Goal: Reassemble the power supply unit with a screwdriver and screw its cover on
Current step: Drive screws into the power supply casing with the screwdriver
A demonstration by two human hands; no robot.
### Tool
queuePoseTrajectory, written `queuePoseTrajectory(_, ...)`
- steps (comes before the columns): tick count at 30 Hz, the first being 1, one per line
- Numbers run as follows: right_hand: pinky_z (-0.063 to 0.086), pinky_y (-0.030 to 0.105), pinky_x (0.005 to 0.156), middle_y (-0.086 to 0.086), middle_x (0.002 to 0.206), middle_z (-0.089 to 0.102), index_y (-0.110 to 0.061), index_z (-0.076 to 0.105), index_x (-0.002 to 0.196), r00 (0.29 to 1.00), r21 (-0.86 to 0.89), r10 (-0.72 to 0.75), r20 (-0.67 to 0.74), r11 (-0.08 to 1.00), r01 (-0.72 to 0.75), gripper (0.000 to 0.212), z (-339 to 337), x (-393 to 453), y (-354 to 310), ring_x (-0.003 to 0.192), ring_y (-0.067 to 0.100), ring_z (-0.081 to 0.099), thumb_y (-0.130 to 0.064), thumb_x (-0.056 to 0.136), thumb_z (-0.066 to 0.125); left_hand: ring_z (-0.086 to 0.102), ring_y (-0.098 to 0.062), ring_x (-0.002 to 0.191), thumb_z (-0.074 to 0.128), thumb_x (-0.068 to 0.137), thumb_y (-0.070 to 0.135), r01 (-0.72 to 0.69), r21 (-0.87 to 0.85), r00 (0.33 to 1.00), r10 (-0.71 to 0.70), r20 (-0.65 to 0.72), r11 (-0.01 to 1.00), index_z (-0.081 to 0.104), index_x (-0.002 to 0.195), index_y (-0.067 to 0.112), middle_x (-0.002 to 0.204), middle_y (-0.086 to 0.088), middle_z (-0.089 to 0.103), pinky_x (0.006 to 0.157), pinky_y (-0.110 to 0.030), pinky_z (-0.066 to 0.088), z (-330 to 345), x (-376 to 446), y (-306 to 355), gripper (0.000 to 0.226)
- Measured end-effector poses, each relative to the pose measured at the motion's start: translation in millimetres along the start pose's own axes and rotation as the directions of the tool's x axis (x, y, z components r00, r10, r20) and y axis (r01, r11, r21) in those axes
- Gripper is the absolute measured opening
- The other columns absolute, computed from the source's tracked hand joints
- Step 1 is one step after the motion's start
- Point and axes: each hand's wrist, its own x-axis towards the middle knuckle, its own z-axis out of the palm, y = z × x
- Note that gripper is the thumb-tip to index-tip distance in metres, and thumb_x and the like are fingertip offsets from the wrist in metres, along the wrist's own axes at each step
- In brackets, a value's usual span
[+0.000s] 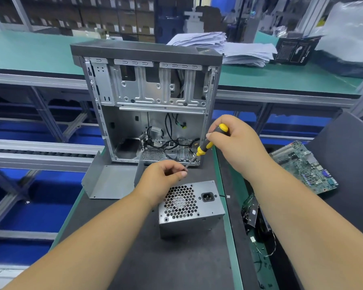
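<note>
With your right hand (237, 143) gripping the screwdriver (210, 143) and your left hand (164, 178) pinching its tip, perhaps seating a screw, steady the rigid, heavy-looking power supply unit (190, 210) at lower centre by its sides.

Electronics assembly workshop, conveyor benches (40, 151), stacked cartons (88, 15)

I see a dark-matted, green-edged worktop (176, 268) carrying a grey metal power supply box (190, 210), a bent grey sheet-metal cover (111, 181) just left of it, and behind both an open, upright grey computer case (147, 101).
</note>
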Motion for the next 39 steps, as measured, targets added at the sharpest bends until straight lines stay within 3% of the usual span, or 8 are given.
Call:
queuePoseTrajectory(6,0.031,0.006,0.039,-0.025,0.058,0.058,-0.021,0.058,0.087,0.998,0.044,-0.047,0.040,0.998,0.045,0.015,10.4,-4.5,-0.8,0.046,-0.002,0.046,-0.007,0.087,0.052,0.060,0.007,0.064,0.079,0.081,0.018,-0.032,0.063,0.993,0.039,-0.111,0.997,0.074,0.075,0.034,0.071,0.018,0.070,0.057,-0.005,0.043,-19.0,-5.5,2.7,0.018)
queuePoseTrajectory(12,0.036,0.008,0.047,-0.016,0.061,0.054,-0.020,0.060,0.083,0.999,0.089,-0.035,-0.009,0.995,0.035,0.006,22.5,-0.8,-0.1,0.053,-0.001,0.046,-0.019,0.088,0.062,0.060,0.005,0.073,0.077,0.081,0.026,-0.103,0.291,0.962,0.169,-0.213,0.951,0.069,0.080,0.049,0.079,0.026,0.067,0.061,-0.011,0.044,-37.8,-13.5,8.0,0.024)
queuePoseTrajectory(16,0.048,0.032,0.062,0.005,0.067,0.055,-0.021,0.058,0.080,0.996,0.110,0.036,-0.078,0.994,-0.027,0.018,32.5,-1.4,5.6,0.060,0.010,0.051,-0.035,0.090,0.063,0.059,0.007,0.083,0.077,0.080,0.028,-0.163,0.395,0.943,0.260,-0.206,0.904,0.062,0.075,0.062,0.088,0.033,0.063,0.067,-0.013,0.043,-42.8,-18.7,8.9,0.038)
queuePoseTrajectory(21,0.049,0.020,0.054,-0.011,0.059,0.057,-0.021,0.062,0.082,0.990,0.230,0.112,-0.089,0.969,-0.089,0.015,38.1,-2.8,15.4,0.055,0.003,0.054,-0.034,0.090,0.061,0.059,0.001,0.081,0.075,0.083,0.021,-0.217,0.345,0.948,0.282,-0.151,0.913,0.065,0.080,0.052,0.087,0.024,0.063,0.068,-0.005,0.042,-44.7,-18.2,-0.1,0.032)
queuePoseTrajectory(30,0.042,0.028,0.059,-0.004,0.062,0.061,-0.031,0.066,0.064,0.929,0.514,0.339,-0.149,0.829,-0.220,0.016,38.1,-11.3,46.6,0.056,0.010,0.052,-0.035,0.079,0.064,0.057,-0.002,0.099,0.068,0.089,0.028,-0.007,0.214,1.000,0.011,-0.021,0.977,0.046,0.135,0.035,0.109,0.014,0.058,0.080,-0.014,0.042,-37.4,-18.1,-6.5,0.051)
queuePoseTrajectory(33,0.042,0.024,0.054,-0.004,0.062,0.058,-0.026,0.063,0.070,0.886,0.639,0.430,-0.174,0.734,-0.231,0.011,33.0,-16.3,62.3,0.055,0.008,0.049,-0.034,0.078,0.064,0.059,-0.007,0.093,0.054,0.095,0.043,0.161,0.306,0.981,-0.186,0.054,0.938,0.057,0.118,0.033,0.107,0.010,0.061,0.074,-0.024,0.046,-29.9,-18.5,-7.9,0.026)
queuePoseTrajectory(36,0.043,0.021,0.052,-0.006,0.062,0.059,-0.021,0.062,0.078,0.865,0.692,0.467,-0.186,0.687,-0.222,0.010,32.4,-23.2,77.7,0.054,0.006,0.049,-0.030,0.083,0.063,0.060,-0.010,0.088,0.043,0.093,0.062,0.171,0.485,0.951,-0.273,0.148,0.857,0.063,0.093,0.034,0.091,0.011,0.064,0.075,-0.028,0.047,-22.6,-14.6,-4.8,0.035)
queuePoseTrajectory(39,0.042,0.023,0.055,-0.007,0.060,0.058,-0.022,0.063,0.080,0.849,0.682,0.493,-0.191,0.689,-0.247,0.012,36.3,-30.0,87.5,0.053,0.007,0.049,-0.029,0.089,0.060,0.062,-0.012,0.092,0.046,0.090,0.066,0.177,0.544,0.920,-0.335,0.206,0.820,0.067,0.091,0.031,0.094,0.007,0.068,0.088,-0.032,0.050,-14.6,-7.6,1.9,0.041)
